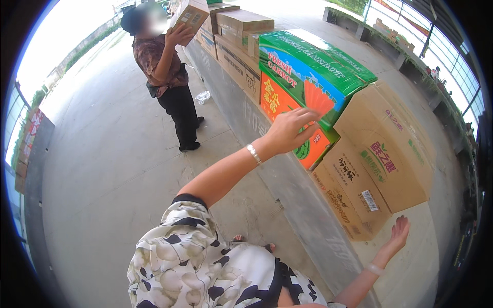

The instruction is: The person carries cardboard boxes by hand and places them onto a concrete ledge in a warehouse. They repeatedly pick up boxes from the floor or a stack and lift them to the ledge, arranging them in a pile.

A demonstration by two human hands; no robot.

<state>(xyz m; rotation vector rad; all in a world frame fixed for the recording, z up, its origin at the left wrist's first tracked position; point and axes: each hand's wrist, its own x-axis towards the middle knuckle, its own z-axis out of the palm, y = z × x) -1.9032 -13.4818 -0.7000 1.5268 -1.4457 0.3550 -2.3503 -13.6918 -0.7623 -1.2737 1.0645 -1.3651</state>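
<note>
My left hand (294,129) reaches across in front of stacked boxes, fingers stretched out and slightly bent, holding nothing I can see. Behind its fingertips is a green box (316,56) with a blue side and a carrot picture; whether they touch I cannot tell. An orange box (273,100) with a watermelon picture sits below the green one, partly hidden by this hand. To the right stands a large tan carton (352,167) with purple and green print and a white barcode label. My right hand (395,237), palm bare and fingers extended, is just beyond that carton's near lower corner.
The boxes stand on a long concrete ledge (292,187). More brown cartons (244,23) line its far part. On the left, another person (164,77) stands on the concrete floor (102,169), holding a carton (190,15). Clear plastic (203,96) lies near that person.
</note>
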